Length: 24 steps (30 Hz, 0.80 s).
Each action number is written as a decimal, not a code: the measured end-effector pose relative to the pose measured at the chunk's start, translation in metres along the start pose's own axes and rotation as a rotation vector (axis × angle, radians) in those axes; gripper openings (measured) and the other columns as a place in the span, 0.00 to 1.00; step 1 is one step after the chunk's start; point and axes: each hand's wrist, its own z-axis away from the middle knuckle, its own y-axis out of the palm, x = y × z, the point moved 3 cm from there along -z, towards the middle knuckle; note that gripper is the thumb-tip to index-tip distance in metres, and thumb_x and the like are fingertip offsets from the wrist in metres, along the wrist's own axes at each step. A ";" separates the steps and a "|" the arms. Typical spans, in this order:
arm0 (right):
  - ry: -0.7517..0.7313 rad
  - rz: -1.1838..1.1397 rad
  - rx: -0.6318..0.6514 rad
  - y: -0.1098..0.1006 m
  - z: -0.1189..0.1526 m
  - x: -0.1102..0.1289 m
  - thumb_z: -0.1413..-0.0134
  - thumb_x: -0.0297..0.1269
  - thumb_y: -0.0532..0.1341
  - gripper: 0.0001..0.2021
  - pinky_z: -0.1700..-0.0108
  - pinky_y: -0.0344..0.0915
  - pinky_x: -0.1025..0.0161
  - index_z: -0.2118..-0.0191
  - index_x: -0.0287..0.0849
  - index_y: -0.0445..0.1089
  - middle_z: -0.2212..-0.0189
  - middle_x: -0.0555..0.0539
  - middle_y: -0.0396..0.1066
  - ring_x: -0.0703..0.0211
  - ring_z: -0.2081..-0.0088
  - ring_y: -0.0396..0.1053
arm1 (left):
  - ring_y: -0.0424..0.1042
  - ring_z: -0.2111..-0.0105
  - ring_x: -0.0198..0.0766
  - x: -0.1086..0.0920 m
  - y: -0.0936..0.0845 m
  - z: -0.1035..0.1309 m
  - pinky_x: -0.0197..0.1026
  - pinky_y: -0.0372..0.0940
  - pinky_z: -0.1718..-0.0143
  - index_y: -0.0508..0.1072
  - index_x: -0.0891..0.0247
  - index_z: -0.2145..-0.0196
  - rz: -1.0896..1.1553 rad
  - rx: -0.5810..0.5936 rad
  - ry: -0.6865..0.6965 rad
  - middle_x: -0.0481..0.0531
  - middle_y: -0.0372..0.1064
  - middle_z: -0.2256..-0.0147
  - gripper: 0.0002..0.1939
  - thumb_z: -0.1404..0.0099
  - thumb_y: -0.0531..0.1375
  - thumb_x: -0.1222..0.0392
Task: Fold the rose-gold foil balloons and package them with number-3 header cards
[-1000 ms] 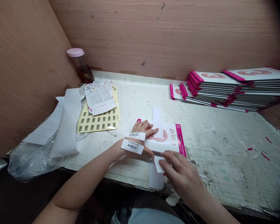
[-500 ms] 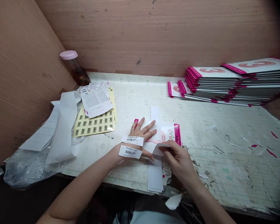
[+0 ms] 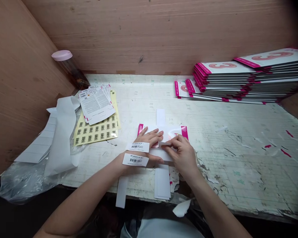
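My left hand (image 3: 151, 137) lies flat, fingers stretched out, on a white and pink printed package (image 3: 184, 132). Two barcode labels (image 3: 135, 160) cling to the back of that hand and the wrist. Just right of it, my right hand (image 3: 185, 153) pinches the edge of a small white paper piece (image 3: 164, 144) between thumb and fingers. Whether this piece is part of the package I cannot tell. Beneath the package runs a stack of white paper strips (image 3: 162, 185), showing above and below it. Another white strip (image 3: 121, 192) pokes out under my left wrist.
Stacked packages (image 3: 223, 79) marked with a 3 stand at the back right. On the left are printed cards (image 3: 96, 104), yellow barcode sheets (image 3: 95, 134), white paper (image 3: 63, 138), plastic film (image 3: 22, 181) and a pink-lidded bottle (image 3: 73, 71). Paper scraps (image 3: 285, 152) lie at right.
My right hand has shifted left with the white paper piece, nearer my left fingers. The left fingers are less spread. A white strip now shows below my left wrist. The view has shifted slightly.
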 end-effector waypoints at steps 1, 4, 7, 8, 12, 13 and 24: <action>-0.013 0.041 0.017 -0.001 -0.003 0.001 0.45 0.34 0.65 0.03 0.57 0.60 0.56 0.70 0.46 0.77 0.69 0.48 0.66 0.53 0.61 0.61 | 0.50 0.33 0.49 0.000 -0.001 0.001 0.59 0.33 0.31 0.64 0.60 0.41 0.005 -0.003 -0.008 0.59 0.56 0.35 0.43 0.46 0.62 0.30; -0.021 0.099 0.096 -0.003 -0.013 0.001 0.47 0.34 0.66 0.04 0.54 0.57 0.53 0.71 0.49 0.77 0.68 0.48 0.67 0.51 0.60 0.59 | 0.50 0.33 0.47 0.000 -0.001 0.002 0.58 0.34 0.31 0.64 0.58 0.41 0.007 -0.014 -0.026 0.56 0.57 0.35 0.39 0.43 0.63 0.34; -0.011 0.047 0.156 -0.004 -0.018 -0.002 0.45 0.35 0.64 0.06 0.52 0.56 0.51 0.70 0.51 0.78 0.68 0.49 0.67 0.51 0.60 0.60 | 0.51 0.33 0.46 0.001 0.001 0.002 0.59 0.35 0.31 0.63 0.57 0.41 0.001 -0.013 -0.040 0.55 0.57 0.35 0.36 0.41 0.63 0.37; -0.010 0.023 0.161 -0.004 -0.018 -0.003 0.44 0.36 0.64 0.06 0.52 0.55 0.50 0.70 0.52 0.78 0.69 0.49 0.67 0.51 0.60 0.60 | 0.51 0.33 0.46 0.000 0.001 0.002 0.59 0.35 0.31 0.63 0.57 0.41 0.002 -0.012 -0.041 0.55 0.57 0.35 0.36 0.41 0.63 0.38; 0.040 -0.053 0.145 -0.002 -0.018 -0.010 0.46 0.40 0.66 0.05 0.51 0.55 0.49 0.70 0.49 0.78 0.70 0.48 0.66 0.50 0.60 0.61 | 0.51 0.33 0.46 -0.007 -0.003 0.001 0.58 0.35 0.31 0.64 0.56 0.42 -0.006 0.004 -0.040 0.53 0.58 0.35 0.34 0.40 0.63 0.38; 0.056 -0.070 0.141 -0.002 -0.018 -0.011 0.47 0.41 0.66 0.05 0.52 0.56 0.50 0.70 0.49 0.78 0.70 0.48 0.66 0.50 0.60 0.61 | 0.51 0.33 0.46 -0.010 -0.005 0.001 0.58 0.36 0.31 0.64 0.55 0.41 -0.013 0.007 -0.046 0.53 0.58 0.35 0.33 0.40 0.63 0.39; 0.085 -0.056 0.035 0.001 -0.020 -0.007 0.48 0.41 0.67 0.08 0.54 0.58 0.51 0.75 0.47 0.75 0.70 0.48 0.66 0.51 0.59 0.63 | 0.54 0.34 0.43 -0.013 -0.007 -0.001 0.56 0.37 0.31 0.59 0.57 0.37 0.027 -0.018 -0.139 0.55 0.63 0.38 0.36 0.37 0.62 0.42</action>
